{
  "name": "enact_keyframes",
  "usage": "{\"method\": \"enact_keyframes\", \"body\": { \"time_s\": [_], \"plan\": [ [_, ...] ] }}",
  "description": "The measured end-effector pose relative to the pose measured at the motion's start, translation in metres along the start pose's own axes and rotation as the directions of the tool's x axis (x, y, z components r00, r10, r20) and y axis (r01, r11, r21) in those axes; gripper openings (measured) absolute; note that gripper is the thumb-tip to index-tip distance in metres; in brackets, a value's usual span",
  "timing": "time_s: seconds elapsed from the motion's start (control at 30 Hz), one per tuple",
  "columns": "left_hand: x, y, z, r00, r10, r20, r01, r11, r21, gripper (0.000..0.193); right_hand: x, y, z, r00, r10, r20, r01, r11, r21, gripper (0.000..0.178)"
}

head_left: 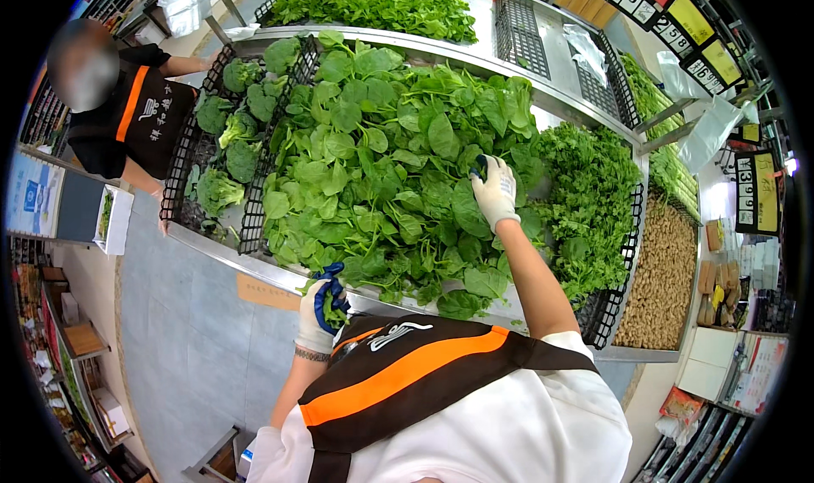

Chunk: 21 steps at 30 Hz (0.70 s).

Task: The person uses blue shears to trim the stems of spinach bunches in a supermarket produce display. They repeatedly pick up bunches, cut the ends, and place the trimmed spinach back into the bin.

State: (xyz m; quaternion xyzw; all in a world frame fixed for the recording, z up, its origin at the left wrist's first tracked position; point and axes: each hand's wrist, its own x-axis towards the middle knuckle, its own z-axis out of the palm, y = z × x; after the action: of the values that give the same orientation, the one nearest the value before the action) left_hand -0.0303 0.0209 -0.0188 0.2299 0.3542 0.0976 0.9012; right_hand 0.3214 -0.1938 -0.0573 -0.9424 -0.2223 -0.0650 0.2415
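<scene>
A wide heap of leafy greens that look like spinach (381,152) fills the middle of the metal display stand. My right hand (496,193), in a white glove with dark blue fingertips, rests on the right side of the heap. Its fingers curl down into the leaves, and what they hold is hidden. Low by the stand's front edge, my left hand (320,313) wears a matching white and blue glove. Those fingers are wrapped round some green leaves (336,315), held just beside my dark apron (407,364).
Broccoli (242,161) sits in a black crate at left, with a co-worker in a dark apron (140,114) behind it. Frilly greens (585,203) and peanuts (657,284) lie to the right. A metal rail (407,46) divides off the far greens (365,8).
</scene>
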Motion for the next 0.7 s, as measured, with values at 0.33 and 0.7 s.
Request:
{"method": "enact_keyframes", "body": {
  "time_s": [0.33, 0.7],
  "plan": [
    [0.011, 0.006, 0.007, 0.998, -0.067, -0.003, 0.067, 0.994, 0.086, 0.035, 0.044, -0.007, 0.071, 0.945, -0.208, 0.25, 0.296, 0.87, -0.395, 0.044],
    [0.045, 0.003, 0.001, 0.999, -0.043, -0.008, 0.044, 0.998, 0.041, 0.035, 0.107, -0.036, 0.019, 0.925, -0.357, 0.128, 0.373, 0.917, -0.141, 0.061]
  ]
}}
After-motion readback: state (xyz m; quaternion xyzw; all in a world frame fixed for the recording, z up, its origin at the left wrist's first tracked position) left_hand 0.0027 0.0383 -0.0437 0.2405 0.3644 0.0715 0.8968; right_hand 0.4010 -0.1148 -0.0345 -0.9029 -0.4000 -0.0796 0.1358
